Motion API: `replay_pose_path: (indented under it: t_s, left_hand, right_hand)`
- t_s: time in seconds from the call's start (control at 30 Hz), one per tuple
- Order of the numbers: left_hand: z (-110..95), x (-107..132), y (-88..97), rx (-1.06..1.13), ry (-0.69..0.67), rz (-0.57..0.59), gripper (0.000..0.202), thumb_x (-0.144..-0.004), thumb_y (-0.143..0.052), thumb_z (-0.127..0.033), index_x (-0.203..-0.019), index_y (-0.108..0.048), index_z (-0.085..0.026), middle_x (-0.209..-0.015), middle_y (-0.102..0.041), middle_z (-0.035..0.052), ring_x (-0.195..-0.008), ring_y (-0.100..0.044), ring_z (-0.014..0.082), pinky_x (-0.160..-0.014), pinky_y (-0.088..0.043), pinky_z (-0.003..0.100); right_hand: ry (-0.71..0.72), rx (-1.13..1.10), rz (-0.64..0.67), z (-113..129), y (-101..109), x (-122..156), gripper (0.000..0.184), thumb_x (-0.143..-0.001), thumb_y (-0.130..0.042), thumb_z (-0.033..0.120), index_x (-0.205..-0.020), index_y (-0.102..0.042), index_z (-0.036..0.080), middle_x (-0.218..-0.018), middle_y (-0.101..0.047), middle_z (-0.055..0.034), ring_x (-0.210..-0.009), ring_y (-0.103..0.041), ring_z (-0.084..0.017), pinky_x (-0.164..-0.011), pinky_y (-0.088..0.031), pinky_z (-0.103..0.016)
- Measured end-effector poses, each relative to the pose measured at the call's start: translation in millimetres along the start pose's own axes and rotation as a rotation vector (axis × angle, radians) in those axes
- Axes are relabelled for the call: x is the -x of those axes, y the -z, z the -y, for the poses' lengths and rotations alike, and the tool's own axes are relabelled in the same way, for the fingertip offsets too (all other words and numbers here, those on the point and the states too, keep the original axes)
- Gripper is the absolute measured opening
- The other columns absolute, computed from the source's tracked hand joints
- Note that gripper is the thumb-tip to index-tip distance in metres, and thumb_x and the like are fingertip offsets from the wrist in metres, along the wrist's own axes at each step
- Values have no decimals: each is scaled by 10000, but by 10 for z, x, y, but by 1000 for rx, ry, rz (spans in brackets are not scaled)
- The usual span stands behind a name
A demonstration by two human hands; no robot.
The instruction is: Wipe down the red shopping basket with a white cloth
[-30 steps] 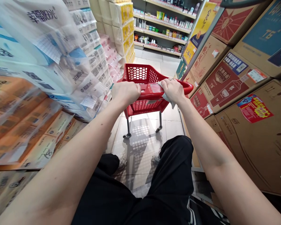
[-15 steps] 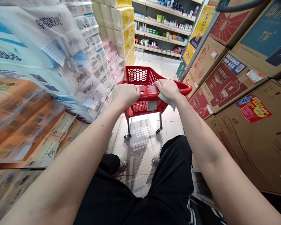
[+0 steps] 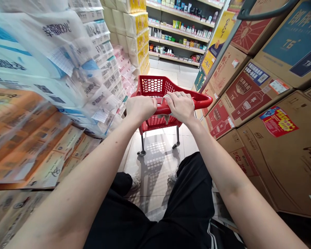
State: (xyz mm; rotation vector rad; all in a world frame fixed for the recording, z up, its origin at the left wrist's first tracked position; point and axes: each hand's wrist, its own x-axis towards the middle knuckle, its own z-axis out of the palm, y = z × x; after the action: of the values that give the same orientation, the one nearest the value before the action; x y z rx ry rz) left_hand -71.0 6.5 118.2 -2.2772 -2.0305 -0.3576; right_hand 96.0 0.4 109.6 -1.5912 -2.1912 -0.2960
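A red plastic shopping cart [image 3: 151,84] stands in front of me on thin metal legs with small casters. My left hand [image 3: 141,106] is closed around the left part of its handlebar. A thin greyish-white cloth [image 3: 166,117] lies under my right hand [image 3: 180,104], which presses it over the middle of the handlebar, close beside my left hand. The cloth's edge hangs below the bar. To the right, the red handle [image 3: 204,100] shows bare. The palm side of my right hand is hidden.
Wrapped paper packs [image 3: 59,45] are stacked high on my left, with orange packs [image 3: 20,128] lower down. Cardboard cartons [image 3: 272,145] form a wall on my right. Ahead, shelves [image 3: 181,31] hold bottles and tubes. Between the stacks runs a tiled floor [image 3: 155,152].
My right hand has slid left along the handlebar with the cloth, now over the middle near my left hand. My left hand still grips the bar. The cart stays in about the same place.
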Motion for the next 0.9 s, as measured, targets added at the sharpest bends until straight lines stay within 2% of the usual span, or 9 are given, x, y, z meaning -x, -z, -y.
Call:
replay_pose_path:
  t_s: [0.17, 0.27, 0.37, 0.47, 0.53, 0.63, 0.73, 0.83, 0.9]
  left_hand:
    - [-87, 46, -4, 28, 0, 11, 631, -909, -198, -426, -985, -742, -117, -1007, -720, 183, -1004, -641, 323, -849, -443, 411]
    - [-142, 48, -17, 59, 15, 0, 622, -912, -204, -411, -983, -744, -111, -1026, -714, 187, -1027, -634, 326, -869, -437, 419]
    - [-171, 36, -30, 82, 46, -17, 609, -914, -215, -400, -997, -738, -100, -1038, -709, 192, -1037, -630, 326, -881, -433, 421]
    - [-166, 32, -30, 83, 56, -22, 600, -916, -216, -393, -994, -736, -103, -1031, -711, 185, -1023, -635, 317, -872, -438, 411]
    - [-151, 35, -24, 77, 53, -27, 604, -917, -211, -394, -995, -735, -105, -1029, -712, 183, -1015, -639, 316, -864, -442, 410]
    - [-133, 36, -17, 81, 57, -27, 619, -919, -202, -410, -1011, -732, -103, -1041, -708, 192, -1030, -635, 327, -873, -439, 418]
    - [-132, 22, -24, 93, 65, -11, 626, -921, -199, -421, -1021, -728, -102, -1055, -706, 192, -1059, -622, 331, -896, -427, 419]
    - [-138, -1, -42, 103, 56, -1, 634, -924, -187, -425, -1039, -718, -97, -1066, -703, 190, -1070, -614, 332, -913, -414, 423]
    - [-137, -16, -50, 107, 46, 1, 642, -925, -182, -431, -1056, -710, -90, -1070, -700, 195, -1072, -611, 333, -919, -407, 425]
  right_hand:
    - [18, 12, 125, -194, 7, -254, 675, -982, -127, 583, -1100, -653, 176, -1148, -665, -125, -1149, -534, -304, -991, -344, -486]
    - [-12, -29, 123, -245, -16, -277, 640, -995, -140, 541, -1060, -669, 188, -1074, -697, -108, -1079, -579, -281, -968, -374, -461]
    - [-74, -66, 15, -196, -20, -143, 606, -1012, -131, 439, -1111, -676, 191, -1089, -705, -111, -1077, -599, -268, -984, -380, -447]
    - [-79, -87, -108, -77, -17, 114, 561, -1014, -142, 367, -1264, -617, 204, -1276, -637, -98, -1213, -542, -259, -1051, -341, -467]
    - [-43, -89, -130, -9, -15, 295, 536, -1012, -160, 356, -1345, -558, 224, -1367, -576, -83, -1294, -483, -252, -1087, -306, -491]
    - [10, -101, -145, 25, 3, 473, 516, -1011, -181, 364, -1383, -522, 254, -1394, -553, -69, -1338, -440, -250, -1106, -284, -510]
    - [33, -88, -147, -10, 35, 456, 516, -1012, -191, 416, -1401, -496, 268, -1410, -533, -69, -1354, -413, -261, -1104, -284, -514]
    - [26, -15, -109, -53, 36, 271, 549, -1001, -210, 502, -1426, -453, 253, -1438, -496, -86, -1370, -365, -292, -1100, -261, -528]
    - [38, 20, -38, -69, 16, 112, 591, -990, -211, 549, -1415, -456, 220, -1397, -530, -112, -1330, -394, -310, -1081, -270, -521]
